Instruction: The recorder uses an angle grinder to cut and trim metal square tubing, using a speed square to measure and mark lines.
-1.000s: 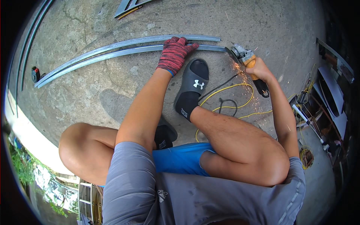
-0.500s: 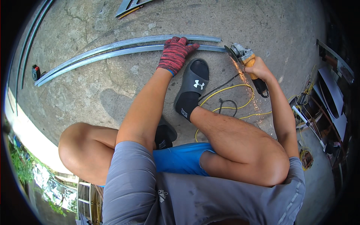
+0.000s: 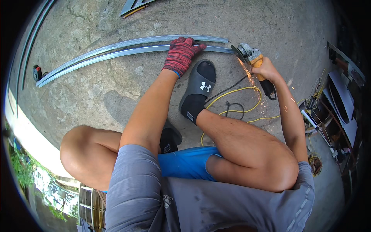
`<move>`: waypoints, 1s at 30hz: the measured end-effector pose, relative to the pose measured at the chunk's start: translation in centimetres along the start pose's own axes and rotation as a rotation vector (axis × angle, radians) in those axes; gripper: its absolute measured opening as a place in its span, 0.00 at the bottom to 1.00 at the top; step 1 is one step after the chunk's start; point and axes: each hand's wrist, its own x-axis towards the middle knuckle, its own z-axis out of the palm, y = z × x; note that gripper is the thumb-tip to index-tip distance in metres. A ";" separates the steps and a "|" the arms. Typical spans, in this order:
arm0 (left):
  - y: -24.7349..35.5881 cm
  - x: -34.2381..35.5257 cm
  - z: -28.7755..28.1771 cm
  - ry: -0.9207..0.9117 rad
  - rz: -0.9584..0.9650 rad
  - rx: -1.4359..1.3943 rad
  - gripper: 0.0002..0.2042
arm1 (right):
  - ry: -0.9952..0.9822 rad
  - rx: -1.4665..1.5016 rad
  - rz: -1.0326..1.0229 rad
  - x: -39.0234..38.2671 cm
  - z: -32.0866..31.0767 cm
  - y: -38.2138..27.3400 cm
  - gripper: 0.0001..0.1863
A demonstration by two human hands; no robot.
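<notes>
My left hand (image 3: 181, 54), in a red and black knit glove, is closed over the nearer metal channel (image 3: 135, 51) and presses it to the concrete. A second metal channel (image 3: 131, 40) lies alongside, just beyond it, touching or close to the glove's fingertips. My bare right hand (image 3: 266, 70) grips the yellow and black body of an angle grinder (image 3: 254, 55). Its disc (image 3: 237, 53) meets the right end of the nearer channel, and orange sparks (image 3: 249, 73) stream down towards me. The exact contact spot is hidden by the disc.
My sandalled foot (image 3: 203, 79) stands close below the channels. A yellow cord (image 3: 235, 90) loops beside it, under the sparks. A tape measure (image 3: 37, 73) sits by the channels' left end. A pencil (image 3: 134, 11) lies at the top; sheet pieces and clutter (image 3: 344, 100) fill the right side.
Sparks still fly, with some now scattering farther right, near my right forearm. Both hands, the grinder and the channels hold nearly the same place.
</notes>
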 end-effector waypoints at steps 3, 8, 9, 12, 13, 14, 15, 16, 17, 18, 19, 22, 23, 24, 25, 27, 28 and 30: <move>0.3 0.1 -0.2 0.012 0.002 0.008 0.17 | 0.012 -0.004 -0.007 -0.3 -0.1 -0.3 0.15; 0.4 0.2 -0.3 0.003 -0.006 -0.005 0.16 | 0.026 0.013 -0.041 -0.1 -0.1 0.4 0.15; -0.1 -0.4 -0.3 -0.003 -0.026 0.008 0.16 | -0.012 0.024 -0.041 0.5 0.5 -0.1 0.15; 0.1 0.0 -0.3 -0.005 -0.029 0.021 0.16 | 0.002 0.018 -0.019 0.1 0.2 0.0 0.15; 0.4 0.3 -0.3 -0.002 -0.012 0.001 0.16 | 0.035 0.008 -0.011 -0.4 -0.2 0.1 0.15; 0.4 0.3 -0.4 -0.005 -0.008 -0.007 0.16 | 0.036 0.009 -0.011 -0.4 -0.2 0.1 0.15; 0.5 0.3 -0.5 -0.006 -0.009 -0.006 0.16 | 0.030 0.021 -0.010 -0.5 -0.2 0.1 0.16; 0.6 0.5 -0.6 -0.027 -0.025 -0.007 0.16 | 0.024 0.033 -0.009 -0.5 -0.1 0.1 0.16; 0.6 0.5 -0.6 -0.048 -0.044 -0.008 0.16 | 0.022 0.033 -0.010 -0.5 -0.1 0.1 0.16; 0.6 0.5 -0.6 -0.048 -0.046 -0.008 0.16 | 0.026 0.013 -0.003 -0.5 -0.1 0.2 0.17; 0.5 0.6 -0.6 -0.057 -0.053 -0.007 0.16 | 0.030 -0.007 0.005 -0.5 -0.1 0.3 0.18; 0.3 0.4 -0.5 -0.063 -0.053 -0.012 0.16 | 0.006 -0.014 0.002 -0.6 -0.1 0.2 0.20; 0.3 0.3 -0.6 -0.057 -0.040 -0.016 0.16 | 0.005 -0.016 0.000 -0.7 -0.2 0.2 0.20; 0.3 0.3 -0.6 -0.054 -0.042 -0.016 0.16 | 0.003 -0.026 0.018 -0.8 -0.2 0.1 0.20; 0.3 0.2 -0.6 -0.052 -0.045 0.002 0.16 | 0.001 -0.035 0.036 -0.8 -0.2 0.1 0.21; 0.4 0.4 -0.7 -0.052 -0.047 0.018 0.16 | 0.006 -0.028 0.013 -0.8 -0.2 0.7 0.21; 0.5 0.6 -0.8 -0.074 -0.053 0.002 0.16 | 0.012 -0.020 -0.010 -0.8 -0.2 0.9 0.21; 0.4 0.6 -0.6 -0.098 -0.059 -0.014 0.16 | 0.015 -0.027 -0.001 -0.8 -0.2 0.7 0.20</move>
